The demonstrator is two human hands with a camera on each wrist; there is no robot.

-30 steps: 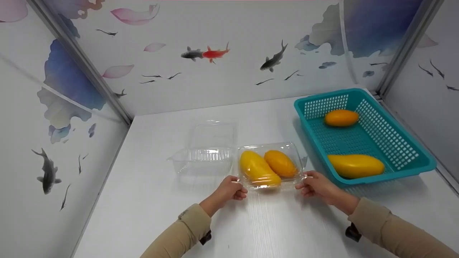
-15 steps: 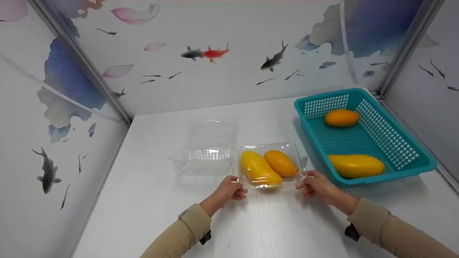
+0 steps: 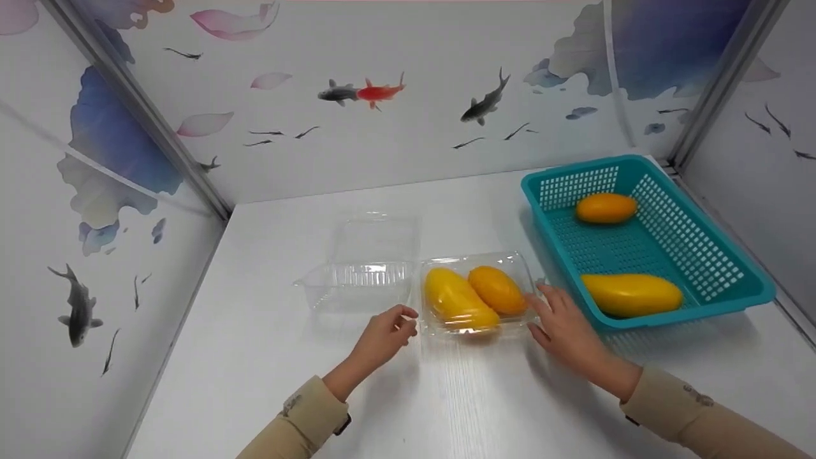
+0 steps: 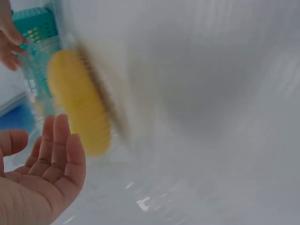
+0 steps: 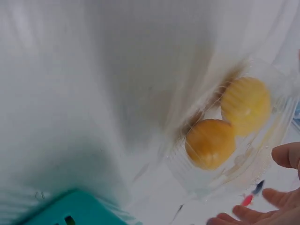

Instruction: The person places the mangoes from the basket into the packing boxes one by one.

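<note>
A clear plastic clamshell box (image 3: 515,261) lies on the white table with its lid down. Inside are a long yellow mango (image 3: 456,296) and a rounder orange mango (image 3: 498,291). To the left of the box, my left hand (image 3: 380,338) is held apart from it, fingers loosely bent around nothing; the left wrist view shows its palm (image 4: 37,187) bare. My right hand (image 3: 567,331) has its fingers spread at the box's right edge. Whether they touch the plastic I cannot tell. Thumb and fingers (image 5: 281,197) stand apart in the right wrist view.
A second clear box (image 3: 357,296) stands with its lid up, just left of the filled one. At the right is a teal basket (image 3: 704,309) holding an orange mango (image 3: 605,208) and a long yellow fruit (image 3: 634,295). Printed wall panels (image 3: 414,156) border the table.
Both hands gripped the box's near corners earlier and have let go. My left hand has drawn back to the left; the right hand's fingers have opened and shifted slightly upward. The box stays put.
</note>
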